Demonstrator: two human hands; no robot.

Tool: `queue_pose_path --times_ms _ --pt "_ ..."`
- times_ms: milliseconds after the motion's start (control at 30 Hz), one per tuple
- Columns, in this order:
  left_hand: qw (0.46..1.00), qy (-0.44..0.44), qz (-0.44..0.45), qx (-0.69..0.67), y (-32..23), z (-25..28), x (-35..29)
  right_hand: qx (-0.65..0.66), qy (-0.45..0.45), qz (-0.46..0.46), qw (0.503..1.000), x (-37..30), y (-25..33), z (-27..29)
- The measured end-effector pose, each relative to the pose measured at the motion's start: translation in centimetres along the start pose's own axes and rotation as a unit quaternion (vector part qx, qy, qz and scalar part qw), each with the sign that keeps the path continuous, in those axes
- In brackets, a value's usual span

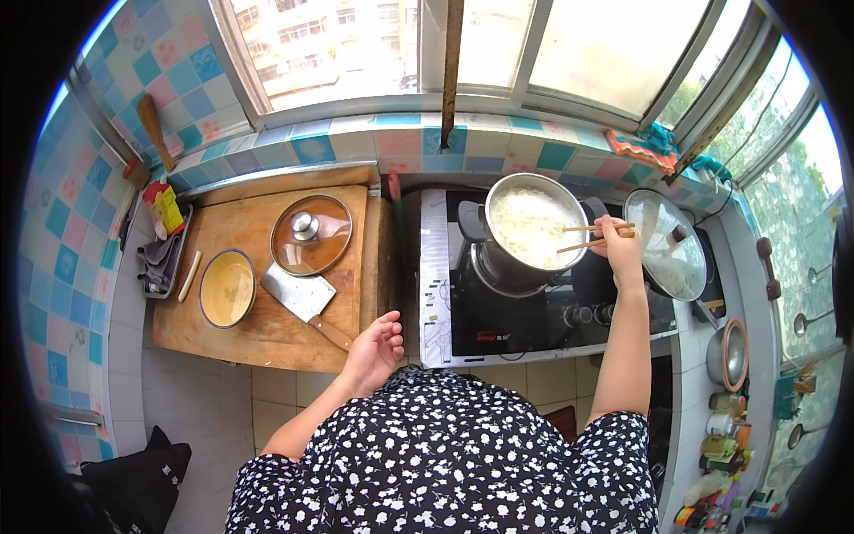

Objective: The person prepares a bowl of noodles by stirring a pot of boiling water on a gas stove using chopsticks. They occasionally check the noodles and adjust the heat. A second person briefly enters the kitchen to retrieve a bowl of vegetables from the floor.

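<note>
A pair of wooden chopsticks is gripped in my right hand, its tips over the right side of a pot. Pale, frothy food, perhaps noodles, fills that pot on the black gas stove. My left hand hovers by the front edge of the wooden cutting board, fingers loosely curled with nothing in them. Close to it lies a cleaver, handle toward my hand. Beyond the cleaver rests a glass lid with a metal knob, and left of it stands a yellow bowl.
Right of the stove's pot, a pan with a glass lid sits near the wall. A metal bowl and several jars line the right side. A grey tray with a cloth stands at left. Windows rise behind.
</note>
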State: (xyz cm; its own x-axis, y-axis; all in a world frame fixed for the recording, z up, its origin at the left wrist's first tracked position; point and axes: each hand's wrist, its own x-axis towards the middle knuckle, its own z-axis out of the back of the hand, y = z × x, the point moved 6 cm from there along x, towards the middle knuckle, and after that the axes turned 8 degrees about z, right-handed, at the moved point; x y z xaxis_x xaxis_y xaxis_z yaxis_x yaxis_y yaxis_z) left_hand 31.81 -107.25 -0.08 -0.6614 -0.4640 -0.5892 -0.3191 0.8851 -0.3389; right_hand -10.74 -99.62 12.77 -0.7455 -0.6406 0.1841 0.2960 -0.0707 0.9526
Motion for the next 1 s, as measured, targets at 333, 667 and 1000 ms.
queue_pose_path --times_ms 333,667,1000 --pt "1.000 0.006 0.000 -0.006 0.0 0.1 0.2 0.304 -0.153 -0.096 0.936 -0.4 -6.7 -0.1" --pt "1.000 -0.001 -0.002 -0.010 0.0 0.5 0.1 0.043 -0.029 0.129 0.990 -4.7 7.3 -0.7" --pt "1.000 0.005 0.008 0.013 0.0 -0.3 0.3 -0.168 -0.036 0.248 0.953 -5.7 8.5 -2.2"
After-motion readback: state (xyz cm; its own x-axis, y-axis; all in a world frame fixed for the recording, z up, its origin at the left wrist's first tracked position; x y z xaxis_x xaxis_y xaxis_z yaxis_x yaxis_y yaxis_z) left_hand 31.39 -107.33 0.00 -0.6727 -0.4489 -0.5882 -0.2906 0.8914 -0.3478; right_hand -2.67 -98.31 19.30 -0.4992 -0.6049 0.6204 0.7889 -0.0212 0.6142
